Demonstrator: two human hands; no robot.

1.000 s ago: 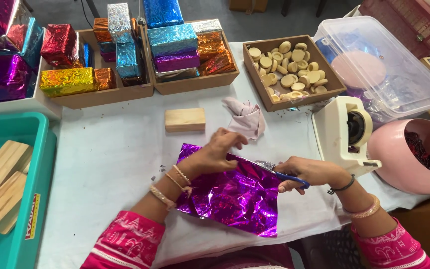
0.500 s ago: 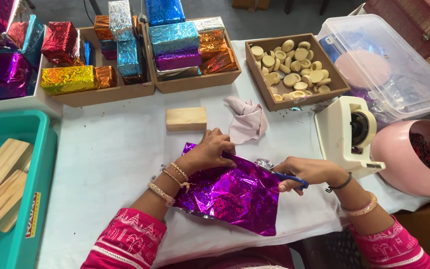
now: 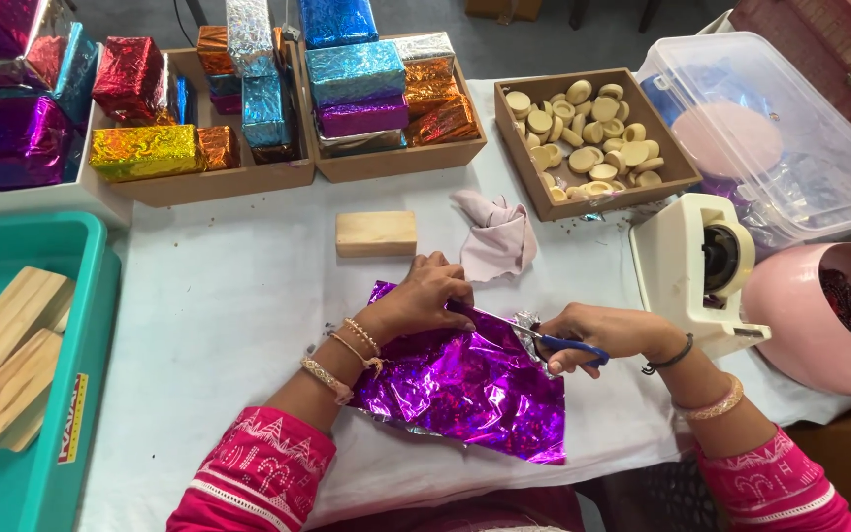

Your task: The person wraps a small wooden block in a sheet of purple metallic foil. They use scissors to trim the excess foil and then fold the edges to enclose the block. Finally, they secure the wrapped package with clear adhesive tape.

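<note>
A sheet of shiny purple foil paper (image 3: 460, 389) lies on the white table near its front edge. My left hand (image 3: 425, 296) presses down on the sheet's upper edge, fingers spread over it. My right hand (image 3: 598, 335) grips blue-handled scissors (image 3: 544, 340) at the sheet's right side, blades pointing left into the foil. A bare wooden block (image 3: 376, 233) rests just beyond my left hand, and a crumpled pinkish cloth (image 3: 497, 236) lies to its right.
Wooden trays of foil-wrapped blocks (image 3: 248, 177) stand at the back, beside a tray of round wooden discs (image 3: 677, 177). A white tape dispenser (image 3: 701, 271), a pink bowl (image 3: 790, 315) and a clear lidded bin (image 3: 790, 128) sit right. A teal bin (image 3: 81, 315) with wood pieces sits left.
The scissors have worked a little further left along the foil's top edge. My left hand stays on the sheet, shifted slightly.
</note>
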